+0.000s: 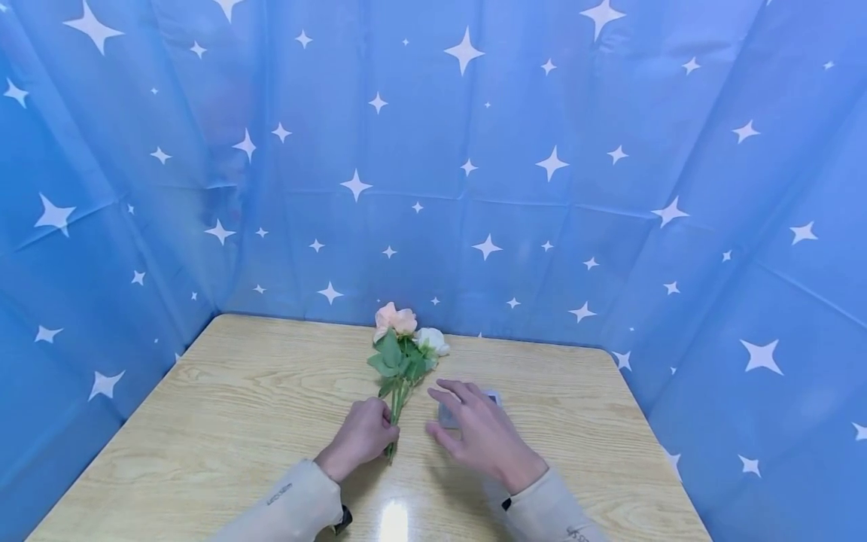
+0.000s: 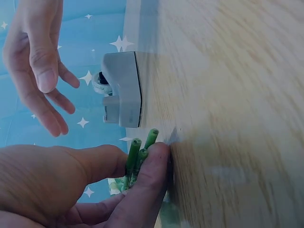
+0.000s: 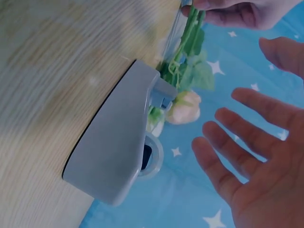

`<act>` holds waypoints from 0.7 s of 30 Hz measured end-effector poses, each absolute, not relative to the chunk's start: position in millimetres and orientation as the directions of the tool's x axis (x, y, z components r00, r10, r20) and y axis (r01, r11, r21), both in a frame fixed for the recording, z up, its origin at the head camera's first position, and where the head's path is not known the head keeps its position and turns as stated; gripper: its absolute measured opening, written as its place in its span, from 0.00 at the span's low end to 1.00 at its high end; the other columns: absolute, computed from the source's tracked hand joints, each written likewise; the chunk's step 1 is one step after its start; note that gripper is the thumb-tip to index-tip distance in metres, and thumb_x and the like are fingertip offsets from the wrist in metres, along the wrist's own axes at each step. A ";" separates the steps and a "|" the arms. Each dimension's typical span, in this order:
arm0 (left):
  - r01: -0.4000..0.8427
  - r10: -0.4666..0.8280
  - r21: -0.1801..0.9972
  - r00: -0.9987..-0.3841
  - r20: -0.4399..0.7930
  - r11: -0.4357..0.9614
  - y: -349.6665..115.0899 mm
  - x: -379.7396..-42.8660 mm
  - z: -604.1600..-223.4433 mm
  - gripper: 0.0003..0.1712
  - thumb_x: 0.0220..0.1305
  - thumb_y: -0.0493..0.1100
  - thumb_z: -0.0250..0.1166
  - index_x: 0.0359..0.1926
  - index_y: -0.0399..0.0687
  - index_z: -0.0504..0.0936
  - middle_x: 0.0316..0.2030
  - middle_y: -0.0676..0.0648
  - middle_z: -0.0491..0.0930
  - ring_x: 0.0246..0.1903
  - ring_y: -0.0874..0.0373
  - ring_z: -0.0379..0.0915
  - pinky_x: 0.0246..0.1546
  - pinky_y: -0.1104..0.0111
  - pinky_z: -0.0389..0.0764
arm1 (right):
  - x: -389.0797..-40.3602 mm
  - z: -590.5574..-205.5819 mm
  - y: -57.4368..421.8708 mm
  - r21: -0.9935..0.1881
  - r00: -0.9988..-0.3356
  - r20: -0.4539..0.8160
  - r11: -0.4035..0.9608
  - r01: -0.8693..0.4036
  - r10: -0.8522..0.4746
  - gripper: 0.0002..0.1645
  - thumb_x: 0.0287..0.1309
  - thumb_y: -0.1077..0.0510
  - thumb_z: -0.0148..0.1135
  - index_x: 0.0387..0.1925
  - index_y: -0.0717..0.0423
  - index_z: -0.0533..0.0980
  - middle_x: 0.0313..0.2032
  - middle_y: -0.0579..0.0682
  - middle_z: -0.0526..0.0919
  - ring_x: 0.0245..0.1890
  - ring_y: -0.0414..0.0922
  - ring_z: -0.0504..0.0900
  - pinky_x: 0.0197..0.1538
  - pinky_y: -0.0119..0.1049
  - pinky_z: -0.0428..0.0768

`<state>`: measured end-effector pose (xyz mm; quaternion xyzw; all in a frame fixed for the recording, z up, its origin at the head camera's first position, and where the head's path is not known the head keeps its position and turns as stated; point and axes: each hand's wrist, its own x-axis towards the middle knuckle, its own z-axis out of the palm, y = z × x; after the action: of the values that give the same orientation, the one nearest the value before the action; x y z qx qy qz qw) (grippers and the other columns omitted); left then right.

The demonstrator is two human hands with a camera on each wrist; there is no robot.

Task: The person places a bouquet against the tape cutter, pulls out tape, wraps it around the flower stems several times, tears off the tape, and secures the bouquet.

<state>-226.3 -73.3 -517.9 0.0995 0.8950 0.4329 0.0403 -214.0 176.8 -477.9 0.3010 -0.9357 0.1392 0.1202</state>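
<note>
My left hand (image 1: 363,433) pinches the green stems (image 2: 133,156) of a small bunch of flowers between thumb and fingers, low over the table. Beyond the hand, the leaves (image 1: 400,356), pale pink blooms (image 1: 395,320) and a white bloom (image 1: 433,342) point to the far edge. A grey tape dispenser (image 3: 111,135) stands on the table to the right of the stems, with a roll of clear tape (image 3: 158,159) in it. Over it my right hand (image 1: 484,436) is spread, fingers apart and holding nothing. In the head view this hand covers much of the dispenser.
The wood-grain table (image 1: 271,391) has rounded far corners. A blue curtain (image 1: 420,150) with white stars hangs behind it and along both sides. Light glares off the tabletop near the front, between the sleeves.
</note>
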 end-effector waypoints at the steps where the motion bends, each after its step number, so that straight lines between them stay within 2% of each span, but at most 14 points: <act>1: 0.145 0.207 0.777 -0.978 0.020 0.612 -71.8 -227.1 -518.7 0.15 0.68 0.27 0.72 0.25 0.44 0.81 0.16 0.51 0.81 0.13 0.61 0.81 0.17 0.72 0.77 | -213.7 -478.1 176.2 -0.185 -0.787 0.306 0.777 -0.602 -0.536 0.34 0.82 0.41 0.73 0.78 0.53 0.82 0.78 0.58 0.84 0.76 0.62 0.85 0.77 0.64 0.87; 8: 0.146 0.184 0.748 -0.982 0.033 0.647 -64.1 -228.3 -522.4 0.20 0.65 0.29 0.75 0.19 0.48 0.80 0.13 0.53 0.80 0.13 0.63 0.73 0.16 0.73 0.72 | -213.3 -481.4 174.2 -0.157 -0.777 0.295 0.774 -0.613 -0.555 0.31 0.85 0.41 0.69 0.76 0.52 0.84 0.76 0.57 0.86 0.74 0.59 0.87 0.75 0.59 0.90; 15: 0.131 0.167 0.726 -0.986 0.022 0.675 -63.1 -225.6 -521.4 0.17 0.66 0.31 0.78 0.25 0.45 0.81 0.19 0.51 0.78 0.17 0.61 0.72 0.16 0.73 0.73 | -214.6 -485.1 174.0 -0.155 -0.782 0.293 0.780 -0.606 -0.550 0.31 0.82 0.41 0.73 0.76 0.51 0.84 0.76 0.56 0.86 0.74 0.60 0.87 0.76 0.60 0.89; 21: 0.136 0.158 0.685 -0.987 0.030 0.716 -64.1 -223.6 -517.3 0.17 0.67 0.34 0.81 0.27 0.45 0.80 0.21 0.50 0.78 0.17 0.59 0.73 0.17 0.70 0.75 | -217.7 -486.8 175.5 -0.151 -0.775 0.307 0.775 -0.613 -0.553 0.30 0.81 0.42 0.74 0.75 0.51 0.85 0.75 0.57 0.87 0.73 0.59 0.87 0.75 0.61 0.90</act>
<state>-223.6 -64.1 -517.3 0.0794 0.9261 0.3685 0.0151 -217.7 175.5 -486.8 0.3121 -0.9340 0.1220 0.1238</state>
